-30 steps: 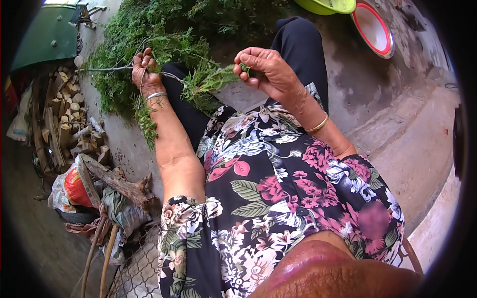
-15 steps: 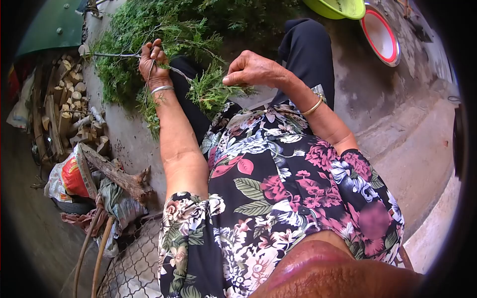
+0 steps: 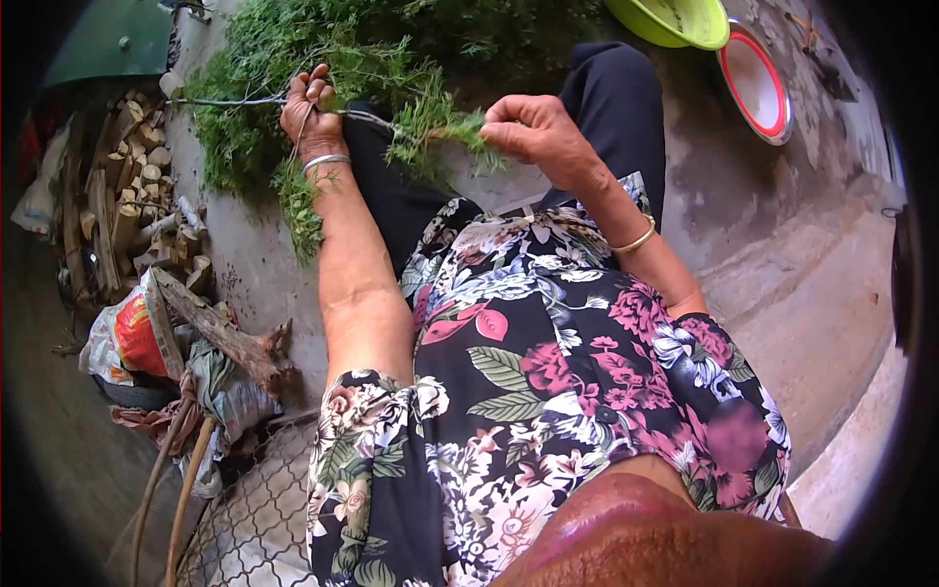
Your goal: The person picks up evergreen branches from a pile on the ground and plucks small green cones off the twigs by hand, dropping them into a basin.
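Note:
My left hand (image 3: pixel 313 115) is closed around a thin evergreen branch (image 3: pixel 235 103), whose bare stem sticks out to the left. To the right of that hand, the branch runs on into a leafy green sprig (image 3: pixel 425 127) above my lap. My right hand (image 3: pixel 538 137) pinches the tip of this sprig between thumb and fingers. A smaller sprig (image 3: pixel 300 205) hangs beside my left wrist. Just beyond both hands lies a large heap of evergreen cuttings (image 3: pixel 235 59) on the ground.
Stacked firewood (image 3: pixel 127 215) stands at the left, near a gnarled log (image 3: pixel 235 338) and a red and white sack (image 3: pixel 142 333). Two sticks (image 3: pixel 186 499) lean below them. A lime-green basin (image 3: pixel 646 24) and a red-rimmed basin (image 3: pixel 758 88) are at the upper right.
My right hand has moved slightly right and up the view, to the sprig's tip. The sprig now stretches out further to the right. My left hand keeps its hold on the branch.

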Tool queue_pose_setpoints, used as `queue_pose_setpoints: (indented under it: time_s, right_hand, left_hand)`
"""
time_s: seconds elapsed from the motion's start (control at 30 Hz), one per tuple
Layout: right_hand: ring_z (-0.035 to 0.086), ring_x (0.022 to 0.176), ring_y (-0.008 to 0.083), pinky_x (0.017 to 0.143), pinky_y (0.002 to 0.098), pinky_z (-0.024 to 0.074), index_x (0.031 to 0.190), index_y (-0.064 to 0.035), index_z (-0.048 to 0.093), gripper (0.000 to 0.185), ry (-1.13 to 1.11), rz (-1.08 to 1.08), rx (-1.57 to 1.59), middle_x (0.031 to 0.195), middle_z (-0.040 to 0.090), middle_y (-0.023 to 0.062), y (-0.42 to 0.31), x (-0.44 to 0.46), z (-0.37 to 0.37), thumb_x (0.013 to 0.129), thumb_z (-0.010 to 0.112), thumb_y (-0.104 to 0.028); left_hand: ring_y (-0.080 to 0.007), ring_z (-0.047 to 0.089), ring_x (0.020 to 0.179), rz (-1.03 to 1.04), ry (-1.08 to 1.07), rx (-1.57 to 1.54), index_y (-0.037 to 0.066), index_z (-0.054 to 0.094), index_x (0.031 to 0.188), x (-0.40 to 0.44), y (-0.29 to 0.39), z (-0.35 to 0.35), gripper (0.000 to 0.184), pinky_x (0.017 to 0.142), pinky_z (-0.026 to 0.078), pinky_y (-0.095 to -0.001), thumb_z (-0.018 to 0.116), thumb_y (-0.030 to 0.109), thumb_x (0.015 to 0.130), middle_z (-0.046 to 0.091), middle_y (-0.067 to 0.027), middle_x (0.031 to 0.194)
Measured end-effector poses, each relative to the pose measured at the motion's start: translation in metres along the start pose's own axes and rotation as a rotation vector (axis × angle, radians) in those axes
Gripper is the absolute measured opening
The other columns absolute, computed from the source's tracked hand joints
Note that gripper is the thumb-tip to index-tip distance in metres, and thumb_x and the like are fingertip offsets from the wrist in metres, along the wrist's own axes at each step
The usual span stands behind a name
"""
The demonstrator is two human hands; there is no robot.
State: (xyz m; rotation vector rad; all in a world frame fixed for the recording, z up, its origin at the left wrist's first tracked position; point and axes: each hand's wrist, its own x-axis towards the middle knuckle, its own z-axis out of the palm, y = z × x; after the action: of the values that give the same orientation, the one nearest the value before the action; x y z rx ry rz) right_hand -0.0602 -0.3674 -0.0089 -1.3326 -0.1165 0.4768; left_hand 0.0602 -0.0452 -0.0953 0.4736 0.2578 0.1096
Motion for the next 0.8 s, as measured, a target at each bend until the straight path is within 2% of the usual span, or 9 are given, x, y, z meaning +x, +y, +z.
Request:
queue_pose_setpoints:
  time_s: [0.07,0.17,0.33,0.47,0.53,0.57,0.6,0.7,0.8]
  right_hand:
    - [0.044,0.054,0.0014,0.045,0.0166,0.0340,0.082,-0.0011,0.061,0.015,-0.001,-0.024,0.059,0.064,0.055,-0.0013,0.004,0.001,-0.005,0.085,0.063,-0.015]
    - [0.040,0.049,0.0043,0.042,0.0169,0.0302,0.085,-0.0010,0.057,0.013,-0.006,-0.105,0.530,0.066,0.055,0.0010,0.001,-0.001,-0.014,0.088,0.056,-0.014]
    - [0.043,0.050,0.0049,0.043,0.0152,0.0318,0.089,-0.0018,0.057,0.014,0.002,-0.055,0.547,0.068,0.058,0.0039,-0.026,-0.007,-0.008,0.087,0.050,-0.013]
    - [0.048,0.048,0.0048,0.043,0.0184,0.0366,0.081,-0.0015,0.062,0.013,-0.069,0.067,0.468,0.063,0.059,0.0017,-0.034,0.001,0.019,0.084,0.058,-0.014]
    - [0.051,0.049,0.0052,0.044,0.0193,0.0393,0.074,0.0001,0.063,0.015,0.030,-0.219,-0.105,0.060,0.059,0.0008,-0.035,0.007,0.043,0.080,0.064,-0.014]
    - [0.059,0.052,0.0135,0.048,0.0270,0.0457,0.071,0.0015,0.063,0.017,0.020,-0.282,-0.254,0.062,0.063,0.0067,-0.026,0.015,0.046,0.076,0.067,-0.014]
    - [0.059,0.052,0.0135,0.048,0.0270,0.0457,0.071,0.0015,0.063,0.017,0.021,-0.282,-0.256,0.062,0.063,0.0067,-0.022,0.020,0.051,0.076,0.067,-0.014]
    - [0.063,0.064,0.0304,0.056,0.0387,0.0496,0.082,-0.0006,0.063,0.015,0.121,-0.478,-0.946,0.069,0.062,0.0180,-0.006,0.037,0.064,0.074,0.067,-0.013]
    - [0.063,0.070,0.0341,0.060,0.0429,0.0511,0.078,-0.0015,0.059,0.016,0.080,-0.297,-1.262,0.070,0.062,0.0168,0.010,0.050,0.066,0.076,0.064,-0.016]
  left_hand:
    - [-0.0124,0.044,0.050,0.042,0.104,0.006,-0.002,0.045,0.091,0.000,-0.005,0.005,0.018,0.039,0.034,-0.0203,0.043,0.015,0.095,0.057,-0.0327,0.087]
    - [-0.0126,0.044,0.051,0.084,0.129,0.054,-0.003,0.045,0.091,0.004,-0.003,0.001,0.016,0.039,0.034,-0.0201,0.044,0.013,0.095,0.057,-0.0327,0.087]
    - [-0.0125,0.043,0.050,0.137,0.197,0.101,-0.002,0.045,0.091,-0.001,-0.008,0.011,0.013,0.038,0.033,-0.0203,0.045,0.011,0.094,0.057,-0.0324,0.087]
    - [-0.0122,0.044,0.049,0.148,0.185,0.125,-0.002,0.045,0.088,-0.003,-0.012,0.018,0.012,0.037,0.031,-0.0208,0.046,0.009,0.093,0.058,-0.0305,0.083]
    - [-0.0121,0.044,0.048,0.167,0.206,0.162,-0.002,0.045,0.087,-0.005,-0.015,0.021,0.012,0.037,0.031,-0.0210,0.046,0.009,0.093,0.058,-0.0298,0.081]
    - [-0.0121,0.045,0.048,0.164,0.189,0.179,-0.001,0.045,0.086,-0.007,-0.015,0.022,0.011,0.037,0.031,-0.0210,0.047,0.008,0.092,0.058,-0.0296,0.080]
    - [-0.0121,0.045,0.048,0.161,0.171,0.194,-0.001,0.045,0.085,-0.007,-0.016,0.023,0.011,0.037,0.031,-0.0210,0.047,0.007,0.091,0.058,-0.0294,0.079]
    - [-0.0120,0.046,0.047,0.177,0.153,0.232,-0.001,0.046,0.084,-0.007,-0.018,0.022,0.010,0.037,0.032,-0.0212,0.048,0.006,0.091,0.059,-0.0283,0.078]
    - [-0.0120,0.047,0.048,0.207,0.179,0.276,-0.001,0.046,0.083,-0.011,-0.019,0.027,0.009,0.037,0.032,-0.0214,0.049,0.005,0.090,0.060,-0.0267,0.076]
